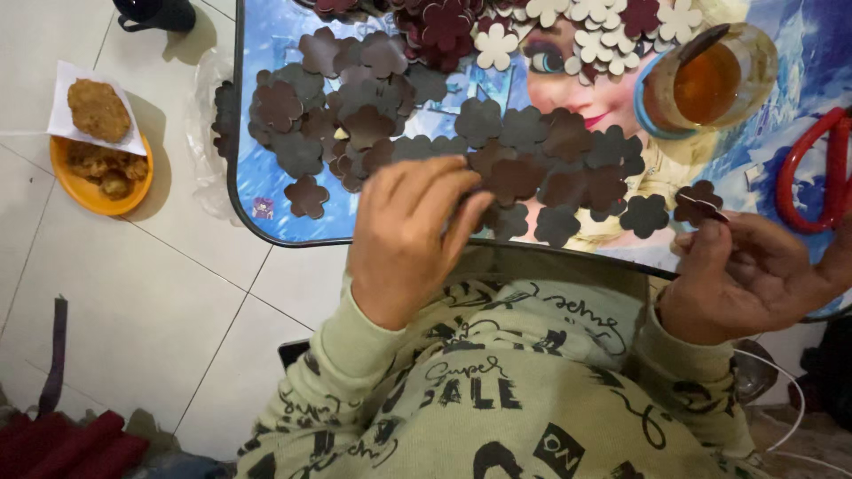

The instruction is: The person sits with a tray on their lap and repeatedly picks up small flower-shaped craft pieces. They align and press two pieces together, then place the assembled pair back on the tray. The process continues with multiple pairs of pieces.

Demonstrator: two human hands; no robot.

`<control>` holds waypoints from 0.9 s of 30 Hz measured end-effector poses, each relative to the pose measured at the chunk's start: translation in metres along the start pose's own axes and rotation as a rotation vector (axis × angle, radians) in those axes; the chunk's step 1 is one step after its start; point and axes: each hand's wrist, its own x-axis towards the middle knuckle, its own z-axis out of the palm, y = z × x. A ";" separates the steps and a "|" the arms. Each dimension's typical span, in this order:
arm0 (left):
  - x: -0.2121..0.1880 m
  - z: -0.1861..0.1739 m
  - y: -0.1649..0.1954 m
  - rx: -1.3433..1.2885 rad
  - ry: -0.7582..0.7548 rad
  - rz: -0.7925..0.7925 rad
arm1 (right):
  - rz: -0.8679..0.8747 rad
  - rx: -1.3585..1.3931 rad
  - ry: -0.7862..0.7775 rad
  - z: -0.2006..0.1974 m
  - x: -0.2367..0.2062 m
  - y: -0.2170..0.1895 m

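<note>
Many flat flower-shaped cut-outs lie on a low table (266, 53) with a blue cartoon picture: dark brown and grey ones (373, 124) across the middle, maroon ones (444, 22) and cream ones (497, 44) at the back. My left hand (413, 235) reaches over the front edge, its fingertips touching a brown flower (515, 177). My right hand (745, 275) pinches a dark brown flower piece (698, 202) near the table's right front. Both sleeves are pale green with black print.
A jar of amber liquid (706, 80) stands at the back right, red scissor handles (812, 168) beside it. On the tiled floor at left sit an orange bowl of fried food (98, 173), a piece on paper (98, 111) and a dark mug (155, 13). Red cloth (62, 443) lies bottom left.
</note>
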 end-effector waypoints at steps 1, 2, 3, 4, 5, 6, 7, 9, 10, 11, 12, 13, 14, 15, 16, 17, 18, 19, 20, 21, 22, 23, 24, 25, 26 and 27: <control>-0.004 0.002 0.001 -0.024 0.006 0.003 | -0.008 -0.002 0.002 -0.001 0.000 0.000; -0.006 0.005 0.000 -0.032 -0.017 0.013 | -0.018 -0.029 0.004 -0.001 0.001 0.001; -0.008 0.009 0.000 -0.040 -0.038 0.021 | -0.028 -0.055 0.007 -0.003 0.001 0.002; -0.009 0.011 -0.002 -0.042 -0.059 0.028 | -0.043 -0.099 0.009 -0.003 0.002 0.004; -0.012 0.013 -0.003 -0.017 -0.060 0.031 | -0.030 -0.099 0.012 -0.004 0.001 0.005; -0.013 0.015 -0.003 0.006 -0.061 0.034 | -0.017 -0.098 0.014 -0.005 0.000 0.007; -0.013 0.018 -0.005 0.027 -0.056 0.046 | 0.011 -0.056 0.026 -0.005 -0.001 0.009; -0.011 0.022 -0.007 0.039 -0.029 0.037 | 0.016 -0.034 0.048 -0.006 -0.001 0.014; -0.012 0.022 -0.006 0.046 -0.020 0.024 | 0.000 -0.050 0.050 -0.006 0.000 0.017; -0.012 0.022 -0.007 0.031 -0.020 0.021 | 0.004 -0.039 0.057 -0.006 -0.001 0.018; -0.012 0.022 -0.007 0.018 -0.016 0.021 | 0.008 -0.029 0.064 -0.006 -0.002 0.020; -0.012 0.022 -0.008 0.003 -0.009 0.023 | 0.028 0.004 0.076 -0.006 -0.003 0.020; -0.012 0.022 -0.008 -0.015 0.008 0.023 | 0.015 0.013 0.075 -0.006 -0.002 0.021; -0.013 0.020 -0.008 -0.033 0.022 0.020 | 0.001 0.023 0.074 -0.006 -0.003 0.021; -0.015 0.018 -0.008 -0.050 0.036 0.017 | -0.048 0.013 0.059 -0.006 0.000 0.021; -0.017 0.015 -0.009 -0.024 0.052 -0.004 | -0.058 0.009 0.054 -0.006 0.001 0.021; -0.021 0.010 -0.010 0.004 0.068 -0.024 | -0.069 0.006 0.049 -0.006 0.004 0.021; -0.023 0.006 -0.011 0.032 0.085 -0.045 | -0.037 0.005 0.053 -0.007 0.005 0.019; -0.025 0.003 -0.013 0.057 0.100 -0.091 | -0.030 -0.011 0.048 -0.008 0.007 0.019; -0.027 0.000 -0.016 0.083 0.115 -0.138 | -0.022 -0.028 0.044 -0.008 0.009 0.018; -0.029 -0.003 -0.018 0.112 0.129 -0.187 | -0.037 -0.059 0.030 -0.009 0.012 0.017; -0.030 -0.006 -0.020 0.124 0.143 -0.215 | -0.038 -0.076 0.026 -0.009 0.012 0.017; -0.031 -0.009 -0.024 0.137 0.158 -0.244 | -0.040 -0.093 0.023 -0.009 0.013 0.017; -0.032 -0.011 -0.027 0.152 0.175 -0.272 | -0.027 -0.093 0.032 -0.008 0.012 0.017; -0.033 -0.013 -0.029 0.144 0.187 -0.288 | -0.013 -0.090 0.042 -0.006 0.011 0.017; -0.033 -0.014 -0.031 0.134 0.199 -0.304 | 0.000 -0.087 0.053 -0.005 0.010 0.019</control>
